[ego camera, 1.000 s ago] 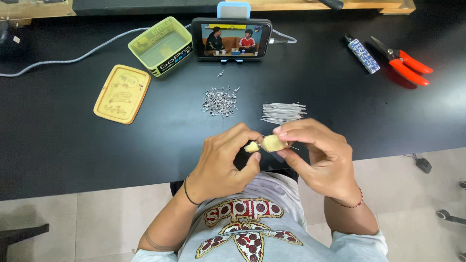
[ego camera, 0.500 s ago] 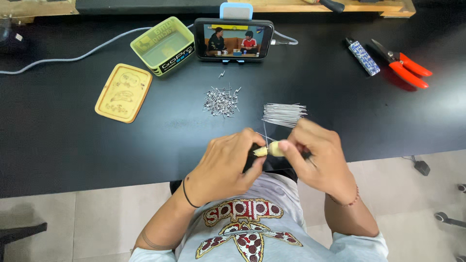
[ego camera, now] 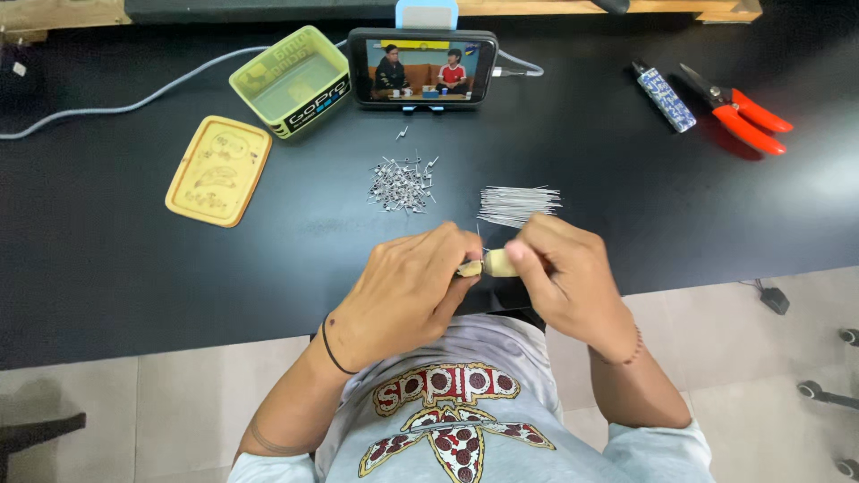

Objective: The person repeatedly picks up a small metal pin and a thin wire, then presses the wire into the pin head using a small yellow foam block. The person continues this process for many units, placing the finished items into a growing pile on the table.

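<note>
Surroundings: bent-pin pile (ego camera: 401,183) and straight wire bundle (ego camera: 517,203) lay beyond the hands.
Grip: left hand (ego camera: 407,295) and right hand (ego camera: 564,273) both pinched a small tan tool (ego camera: 495,263) between them.

On the table (ego camera: 134,268), the two hands meet at the near edge, the left hand (ego camera: 407,291) at 9 o'clock and the right hand (ego camera: 559,268) at 3 o'clock of the small piece (ego camera: 497,262) between them. The bundle of thin wires (ego camera: 517,203) lies at 12 o'clock just past the right hand, the pile of little pins (ego camera: 401,183) at 11 o'clock. Farther back stand the phone (ego camera: 422,67) at 12 o'clock, the open box (ego camera: 288,80) with its lid (ego camera: 217,170) at 10 o'clock, and the cutters (ego camera: 738,112) beside a small tool (ego camera: 664,97) at 2 o'clock.
</note>
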